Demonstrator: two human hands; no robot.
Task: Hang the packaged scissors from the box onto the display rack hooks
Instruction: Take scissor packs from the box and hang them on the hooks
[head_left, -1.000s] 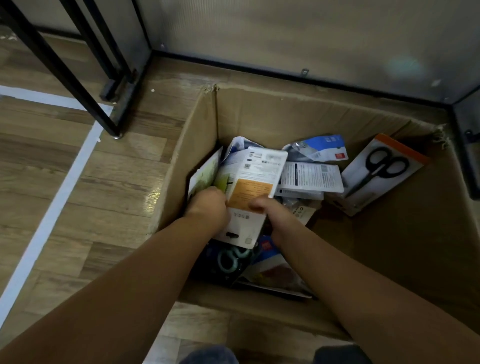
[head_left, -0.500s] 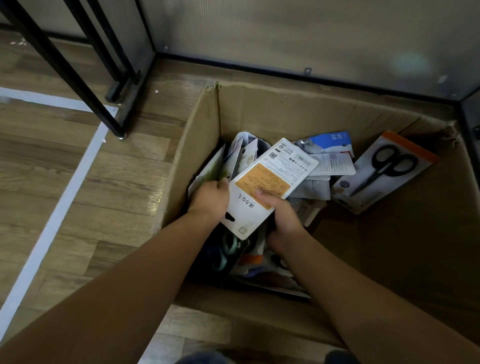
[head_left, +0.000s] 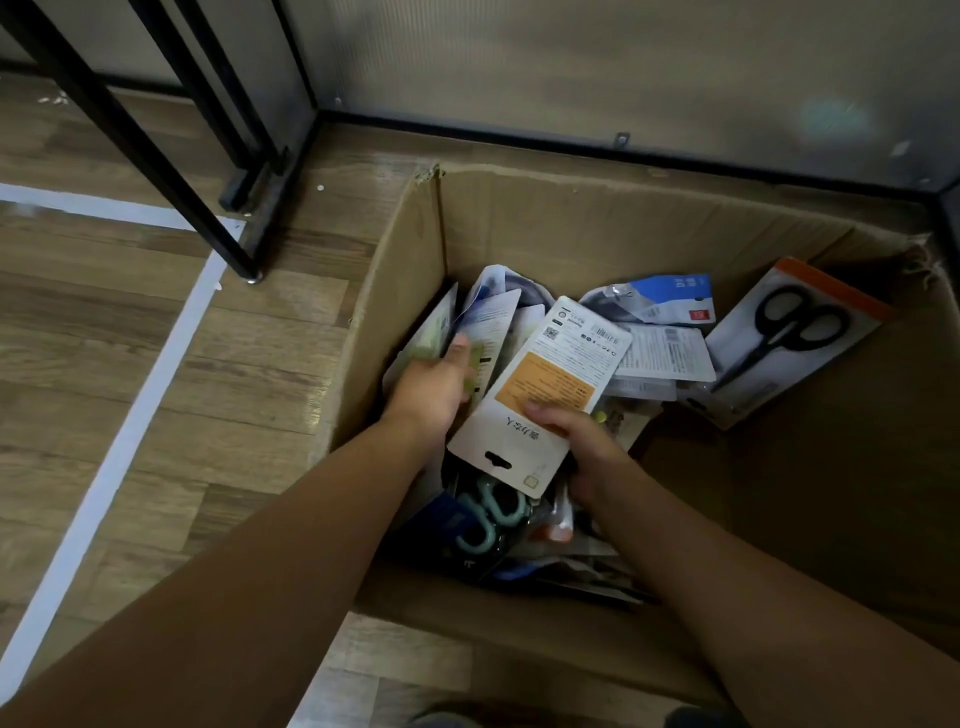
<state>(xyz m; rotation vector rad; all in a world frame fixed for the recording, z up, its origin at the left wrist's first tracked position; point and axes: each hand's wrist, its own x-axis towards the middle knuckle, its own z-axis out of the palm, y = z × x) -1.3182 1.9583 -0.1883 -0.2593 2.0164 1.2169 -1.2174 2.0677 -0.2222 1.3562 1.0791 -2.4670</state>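
Inside the cardboard box, the right hand pinches a white-and-orange scissors package, while at its 10 o'clock the left hand clasps upright green-edged packets.

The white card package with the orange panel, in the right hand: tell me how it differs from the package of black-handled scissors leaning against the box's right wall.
The white card package with the orange panel shows its printed back, with barcode and hang hole; the package of black-handled scissors shows its front, scissors visible. The first is gripped by the right hand; the second lies untouched, propped against the cardboard box wall. Both are flat retail cards inside the box.
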